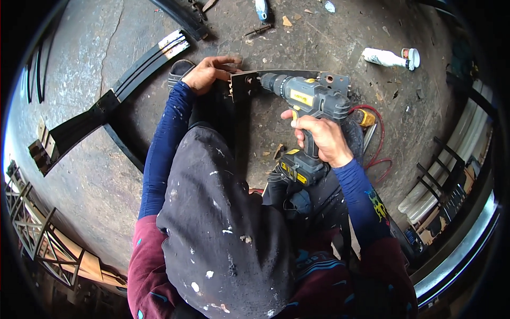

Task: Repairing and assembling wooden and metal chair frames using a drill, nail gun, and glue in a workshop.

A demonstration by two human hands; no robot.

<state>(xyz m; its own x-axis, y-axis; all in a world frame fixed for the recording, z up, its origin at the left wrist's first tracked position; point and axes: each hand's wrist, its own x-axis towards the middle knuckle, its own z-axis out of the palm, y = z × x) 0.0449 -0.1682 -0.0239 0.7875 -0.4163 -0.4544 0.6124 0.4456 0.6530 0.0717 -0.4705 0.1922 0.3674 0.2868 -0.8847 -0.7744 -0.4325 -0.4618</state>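
My left hand (207, 77) grips the left end of a dark, flat metal piece (240, 90) with holes, which lies crosswise in front of me. My right hand (324, 135) is wrapped round the handle of a grey and yellow cordless drill (313, 93), a finger at its trigger. The drill's chuck points left at the holed end of the piece, close to my left fingers; whether the bit is inside a hole is unclear. Its battery (303, 170) hangs below my hand. The far edge of the metal piece runs behind the drill to a holed plate (336, 81).
Dark steel frame pieces (143, 69) lie at the left and top. A white bottle (383, 57), a small tub (411, 58), a red cord (381, 151) and a yellow tool (366, 118) lie rightward. Metal racks (37, 234) and pale lengths of stock (462, 138) line both sides.
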